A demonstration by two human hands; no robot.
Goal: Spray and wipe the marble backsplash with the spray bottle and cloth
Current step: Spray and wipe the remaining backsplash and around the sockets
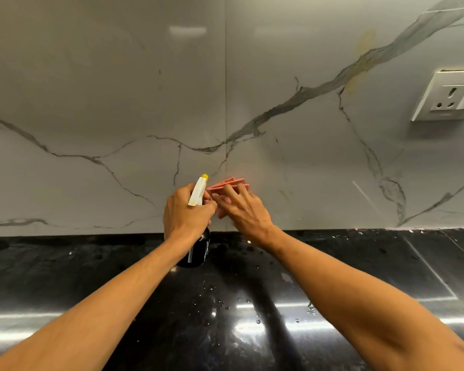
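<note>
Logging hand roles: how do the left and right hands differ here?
The left hand curls round the black spray bottle with white trigger head; the right hand lies fingers spread on the folded pink cloth. The left hand grips; the right hand presses against the veined marble backsplash. Both work low, close together.

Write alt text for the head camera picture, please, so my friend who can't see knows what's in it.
A person's right hand presses a pink cloth flat against the grey-veined marble backsplash, low down near a black countertop. The left hand grips a spray bottle beside it; a wall socket sits at right.
</note>
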